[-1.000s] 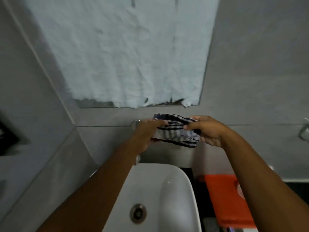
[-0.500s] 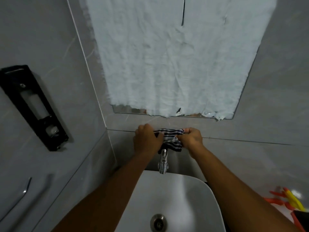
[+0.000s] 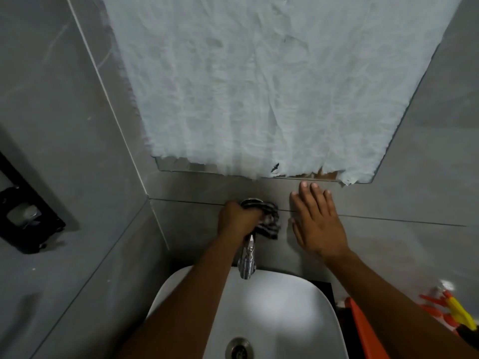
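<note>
My left hand (image 3: 237,220) grips a dark striped cloth (image 3: 269,218) and holds it against the base of a chrome tap (image 3: 247,257) on the grey tiled wall. The tap's spout points down over a white basin (image 3: 298,312). My right hand (image 3: 317,221) lies flat on the wall tile just right of the cloth, fingers straight and spread, holding nothing. Part of the cloth is hidden inside my left fist.
Above the tap hangs a mirror covered with crumpled white paper (image 3: 259,86). A black wall-mounted holder (image 3: 23,218) sits on the left wall. An orange object (image 3: 368,330) and orange-yellow items (image 3: 451,312) lie to the basin's right. The basin's drain (image 3: 239,349) is at the bottom.
My right hand has let go of the cloth and moved right onto the wall, flat. My left hand now holds the cloth alone at the tap's base. The view has tilted upward.
</note>
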Demonstrator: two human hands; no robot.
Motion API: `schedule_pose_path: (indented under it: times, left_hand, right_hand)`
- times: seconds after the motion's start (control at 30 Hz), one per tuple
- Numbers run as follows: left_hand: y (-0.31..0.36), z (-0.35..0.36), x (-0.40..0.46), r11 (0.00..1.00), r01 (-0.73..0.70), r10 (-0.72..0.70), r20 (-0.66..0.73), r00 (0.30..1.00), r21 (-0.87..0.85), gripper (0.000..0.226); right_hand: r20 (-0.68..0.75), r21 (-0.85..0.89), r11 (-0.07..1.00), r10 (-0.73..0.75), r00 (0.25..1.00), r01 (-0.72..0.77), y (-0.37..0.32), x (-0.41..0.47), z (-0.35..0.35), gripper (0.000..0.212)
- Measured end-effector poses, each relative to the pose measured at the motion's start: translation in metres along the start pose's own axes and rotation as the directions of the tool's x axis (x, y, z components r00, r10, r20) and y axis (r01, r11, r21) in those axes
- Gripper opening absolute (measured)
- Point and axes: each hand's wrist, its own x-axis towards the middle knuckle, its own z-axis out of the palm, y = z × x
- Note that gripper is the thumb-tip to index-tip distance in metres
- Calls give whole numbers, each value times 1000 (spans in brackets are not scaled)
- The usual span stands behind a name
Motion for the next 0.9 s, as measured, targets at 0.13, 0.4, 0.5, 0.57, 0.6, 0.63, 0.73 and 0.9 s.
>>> schedule_pose_path:
  times: [0.13,0.4,0.5,0.57,0.6,0.63,0.73,0.9]
  left_hand:
    - [2,11,1,954,-121,145,-69,987,273,54]
    - [5,-12,21,897,323,-198,378,904,-303,25]
    - [14,2,7,993,57,-49,79,996,-99,20]
    - [9,6,-6,982,-65,84,-104,991,177,53]
    - [5,5,-15,959,-98,137,-135,981,265,60]
    - [-3,2,-23,945,-133,181,-139,974,298,60]
    - [-42,-8,-59,954,-265,279,-87,956,141,39]
    - [-136,-2,-104,917,-317,267,-221,938,-240,18]
  right_hand:
    - [-68,-27,1000,5,998,-7,-1,2,19,74]
    - [-64,-14,1000,5,998,-6,-1,5,19,72]
    - [-23,-11,1000,21,1000,-21,-3,5,11,72]
    - [12,-12,1000,28,1000,-28,-6,4,6,74]
    - [27,-9,999,33,999,-33,-8,4,5,74]
    - [40,-7,999,40,998,-40,-9,4,3,75]
    - [82,-7,999,52,995,-52,-10,5,2,78]
    - [115,-2,998,59,992,-60,-13,6,-2,84]
